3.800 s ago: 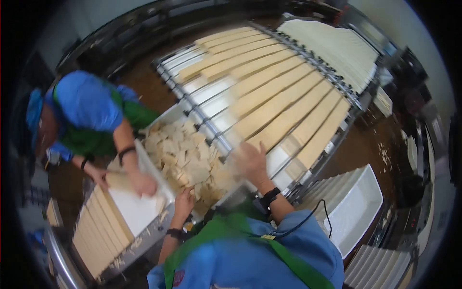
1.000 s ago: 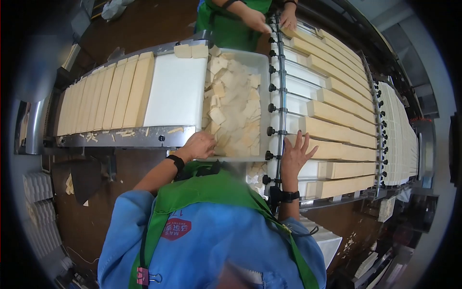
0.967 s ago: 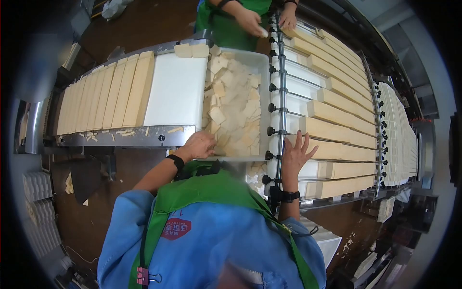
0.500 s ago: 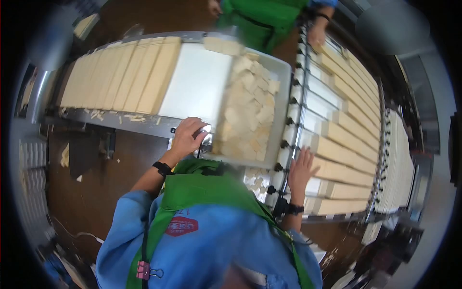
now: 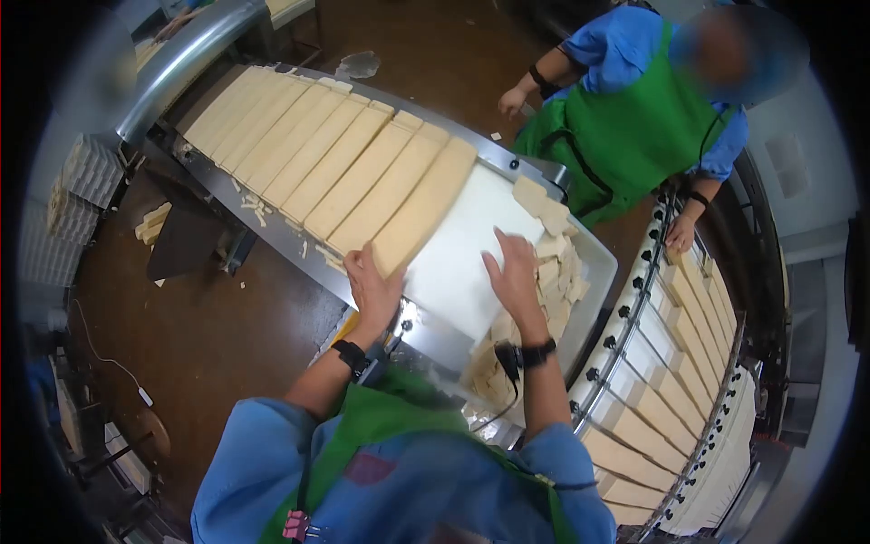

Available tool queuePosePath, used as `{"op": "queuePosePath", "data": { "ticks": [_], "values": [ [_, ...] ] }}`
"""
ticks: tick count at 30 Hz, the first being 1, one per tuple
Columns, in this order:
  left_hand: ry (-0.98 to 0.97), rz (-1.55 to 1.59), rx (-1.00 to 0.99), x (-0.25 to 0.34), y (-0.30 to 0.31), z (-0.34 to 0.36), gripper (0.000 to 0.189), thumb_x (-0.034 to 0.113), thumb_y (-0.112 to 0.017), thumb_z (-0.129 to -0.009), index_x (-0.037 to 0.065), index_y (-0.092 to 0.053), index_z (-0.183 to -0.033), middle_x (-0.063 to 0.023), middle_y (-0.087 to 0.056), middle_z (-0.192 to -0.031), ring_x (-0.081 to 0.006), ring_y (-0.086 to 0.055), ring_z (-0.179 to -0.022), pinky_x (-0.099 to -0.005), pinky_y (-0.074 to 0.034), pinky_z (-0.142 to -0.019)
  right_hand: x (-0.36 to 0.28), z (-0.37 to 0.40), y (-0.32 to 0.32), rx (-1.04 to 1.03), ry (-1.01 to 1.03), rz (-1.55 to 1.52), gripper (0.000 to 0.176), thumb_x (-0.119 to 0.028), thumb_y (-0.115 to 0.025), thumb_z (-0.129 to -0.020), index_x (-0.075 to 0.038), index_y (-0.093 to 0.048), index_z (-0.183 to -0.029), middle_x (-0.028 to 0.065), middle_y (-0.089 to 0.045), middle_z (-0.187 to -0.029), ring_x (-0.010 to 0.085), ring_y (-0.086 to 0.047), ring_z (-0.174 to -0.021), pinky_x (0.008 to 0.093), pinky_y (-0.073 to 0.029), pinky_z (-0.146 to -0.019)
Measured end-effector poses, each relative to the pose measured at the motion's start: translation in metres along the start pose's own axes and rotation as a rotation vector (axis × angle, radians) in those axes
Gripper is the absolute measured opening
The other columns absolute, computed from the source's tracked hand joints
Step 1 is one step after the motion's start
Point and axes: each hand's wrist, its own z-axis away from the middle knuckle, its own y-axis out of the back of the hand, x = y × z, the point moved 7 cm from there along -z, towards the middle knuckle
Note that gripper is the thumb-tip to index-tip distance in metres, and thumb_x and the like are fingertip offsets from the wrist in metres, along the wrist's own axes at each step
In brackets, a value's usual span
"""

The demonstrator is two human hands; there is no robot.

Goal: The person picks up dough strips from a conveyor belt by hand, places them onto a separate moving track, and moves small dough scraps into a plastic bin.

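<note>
Pale yellow layered strips that look like stacked dough sheets (image 5: 349, 150) lie side by side across a white conveyor belt (image 5: 462, 263). At the near end of the rightmost strip (image 5: 424, 207), my left hand (image 5: 373, 292) has its fingers and thumb around the end. My right hand (image 5: 517, 276) is over the belt to the right of that strip, fingers apart and holding nothing. Just beyond it stands a whitish bin (image 5: 598, 281) with loose pale pieces (image 5: 555, 272) in it; my right wrist and forearm partly cover them.
A co-worker in a green apron (image 5: 625, 127) stands across, one hand on strips at the right-hand conveyor (image 5: 666, 399), which has black knobs along its rail. A metal roller (image 5: 190, 68) is at the far left. Scraps (image 5: 254, 208) lie along the belt's near edge.
My view has turned right. My left hand has moved from the belt's edge to the rightmost strip's end. My right hand has left the right-hand conveyor and come over the white belt.
</note>
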Motion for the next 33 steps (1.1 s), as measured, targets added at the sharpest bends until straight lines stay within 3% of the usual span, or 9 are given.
{"op": "queuePosePath", "data": {
  "ticks": [2,8,14,15,17,22,30,32,33],
  "values": [
    [0.032,-0.046,-0.148,-0.003,-0.01,-0.006,0.085,0.022,-0.085,-0.083,-0.001,-0.042,-0.153,-0.0273,-0.041,-0.136,-0.0461,-0.049,-0.125,-0.0494,-0.045,-0.108,-0.001,-0.071,-0.035,0.009,0.018,0.019,0.058,-0.025,-0.075,-0.094,-0.004,-0.059,-0.146,0.0186,-0.061,-0.133,0.0381,-0.053,-0.126,0.0546,-0.041,-0.107],
    [0.072,0.017,-0.237,0.004,-0.003,-0.012,0.085,0.015,-0.086,-0.082,-0.001,-0.042,-0.153,-0.0251,-0.04,-0.134,-0.049,-0.057,-0.119,-0.0526,-0.053,-0.097,0.02,-0.204,-0.102,0.071,0.038,0.189,0.061,-0.029,-0.077,-0.092,-0.002,-0.06,-0.144,0.0171,-0.06,-0.135,0.0373,-0.051,-0.13,0.0537,-0.041,-0.108],
    [0.147,0.045,-0.341,0.0,-0.007,-0.016,0.086,0.017,-0.086,-0.083,-0.001,-0.04,-0.154,-0.0244,-0.039,-0.136,-0.047,-0.059,-0.115,-0.0515,-0.054,-0.094,0.034,-0.226,-0.132,-0.068,-0.138,0.297,0.044,-0.032,-0.075,-0.093,-0.002,-0.069,-0.124,0.0179,-0.061,-0.13,0.0356,-0.053,-0.126,0.0537,-0.044,-0.102],
    [0.143,0.063,-0.379,0.001,-0.009,-0.016,0.089,0.014,-0.085,-0.084,-0.007,-0.035,-0.154,-0.027,-0.038,-0.131,-0.0485,-0.056,-0.116,-0.05,-0.052,-0.097,0.035,-0.229,-0.132,-0.044,-0.155,0.317,0.039,-0.032,-0.074,-0.093,-0.001,-0.071,-0.118,0.0184,-0.061,-0.127,0.036,-0.055,-0.123,0.0547,-0.046,-0.099],
    [0.151,0.052,-0.39,0.002,-0.01,-0.016,0.089,0.014,-0.085,-0.083,-0.006,-0.035,-0.154,-0.0266,-0.038,-0.131,-0.0481,-0.056,-0.117,-0.05,-0.052,-0.097,0.035,-0.23,-0.141,-0.021,-0.058,0.312,0.037,-0.032,-0.073,-0.094,0.0,-0.071,-0.114,0.0201,-0.063,-0.122,0.0375,-0.058,-0.119,0.0544,-0.047,-0.098],
    [0.157,0.015,-0.43,0.01,-0.018,-0.015,0.086,0.015,-0.086,-0.083,-0.003,-0.038,-0.151,-0.0258,-0.038,-0.133,-0.0475,-0.056,-0.118,-0.0502,-0.052,-0.097,0.06,-0.209,-0.133,0.034,0.024,0.204,0.037,-0.034,-0.071,-0.095,0.002,-0.07,-0.102,0.0246,-0.068,-0.105,0.0437,-0.066,-0.103,0.0543,-0.051,-0.093],
    [-0.186,-0.105,-0.655,0.043,-0.054,-0.016,0.092,0.029,-0.089,-0.078,0.006,-0.041,-0.154,-0.0302,-0.045,-0.141,-0.0492,-0.059,-0.121,-0.0538,-0.054,-0.097,0.136,-0.062,-0.011,0.127,-0.527,0.417,0.046,-0.042,-0.068,-0.1,0.004,-0.068,-0.099,0.0283,-0.069,-0.101,0.0477,-0.068,-0.099,0.0536,-0.055,-0.09],
    [-0.316,-0.26,-0.704,0.04,-0.068,-0.011,0.101,0.036,-0.088,-0.079,0.006,-0.036,-0.161,-0.0352,-0.047,-0.147,-0.0506,-0.06,-0.124,-0.0542,-0.055,-0.099,0.145,-0.027,-0.01,0.286,-0.387,0.404,0.044,-0.041,-0.066,-0.102,0.003,-0.068,-0.1,0.0264,-0.069,-0.103,0.0448,-0.067,-0.101,0.0534,-0.054,-0.093],
    [-0.331,-0.226,-0.786,0.033,-0.076,-0.009,0.107,0.046,-0.084,-0.082,0.006,-0.031,-0.166,-0.0376,-0.041,-0.158,-0.0497,-0.054,-0.138,-0.0521,-0.05,-0.108,0.143,-0.008,-0.014,0.453,-0.329,0.38,0.042,-0.04,-0.063,-0.104,0.002,-0.067,-0.102,0.0255,-0.069,-0.104,0.0433,-0.066,-0.102,0.0545,-0.053,-0.094]
  ]
}}
